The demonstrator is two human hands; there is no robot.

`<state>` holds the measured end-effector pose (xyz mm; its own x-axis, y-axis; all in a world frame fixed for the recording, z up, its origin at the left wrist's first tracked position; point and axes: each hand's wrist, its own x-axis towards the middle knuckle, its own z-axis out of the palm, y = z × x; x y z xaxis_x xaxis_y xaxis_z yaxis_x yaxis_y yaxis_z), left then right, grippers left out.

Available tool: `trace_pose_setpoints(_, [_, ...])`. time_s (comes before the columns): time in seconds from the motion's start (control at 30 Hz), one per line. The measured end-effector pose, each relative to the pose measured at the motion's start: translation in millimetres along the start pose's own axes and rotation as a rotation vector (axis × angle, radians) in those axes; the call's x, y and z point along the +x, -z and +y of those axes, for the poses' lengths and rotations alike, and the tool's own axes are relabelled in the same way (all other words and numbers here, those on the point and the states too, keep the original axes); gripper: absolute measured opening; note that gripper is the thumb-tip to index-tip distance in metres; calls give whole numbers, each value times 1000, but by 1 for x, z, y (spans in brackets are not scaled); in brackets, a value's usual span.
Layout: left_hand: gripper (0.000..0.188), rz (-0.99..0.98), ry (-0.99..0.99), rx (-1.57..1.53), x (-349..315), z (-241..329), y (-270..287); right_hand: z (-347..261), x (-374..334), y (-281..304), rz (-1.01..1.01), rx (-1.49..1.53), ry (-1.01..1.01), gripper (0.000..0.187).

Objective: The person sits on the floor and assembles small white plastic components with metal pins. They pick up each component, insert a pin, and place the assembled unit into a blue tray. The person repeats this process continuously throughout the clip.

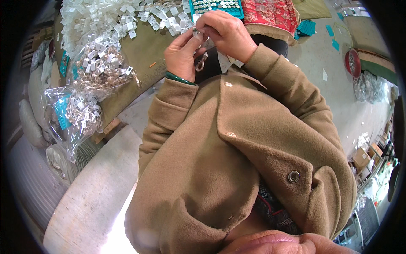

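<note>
My left hand (182,56), with a dark green bangle at its wrist, is closed in a pinch. Its thumb and fingertips grip a small shiny metal piece (196,31). A short gold-toned chain (201,62) dangles below these fingers; whether it joins the metal piece is hidden. My right hand (230,35) meets the left at the fingertips, its thumb and forefinger pinched against the same small piece. Just beyond the hands lies a teal tray (242,12) with rows of round, pale metal discs.
White square plastic tags (97,21) are heaped on the olive-covered table (139,53). Clear bags (72,139) of tagged chains sit at its left edge. A red patterned cushion (270,17) lies at the far right, with teal pieces (306,27) and a red basket (352,63) beyond.
</note>
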<state>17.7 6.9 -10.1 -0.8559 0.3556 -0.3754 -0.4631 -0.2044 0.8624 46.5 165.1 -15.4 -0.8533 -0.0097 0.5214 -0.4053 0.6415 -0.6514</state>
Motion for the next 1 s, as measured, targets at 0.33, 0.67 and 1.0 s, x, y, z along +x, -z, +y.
trace_pose_setpoints(0.33, [25,-88,44,-67,-2,7,3,-7,0,1,-38,659,-609,22])
trace_pose_setpoints(0.67, [22,-174,397,-405,6,2,9,-10,-1,-3,-36,712,-645,25])
trace_pose_setpoints(1.0, [17,-399,649,-777,16,-12,11,8,-1,8,-16,1115,-781,25])
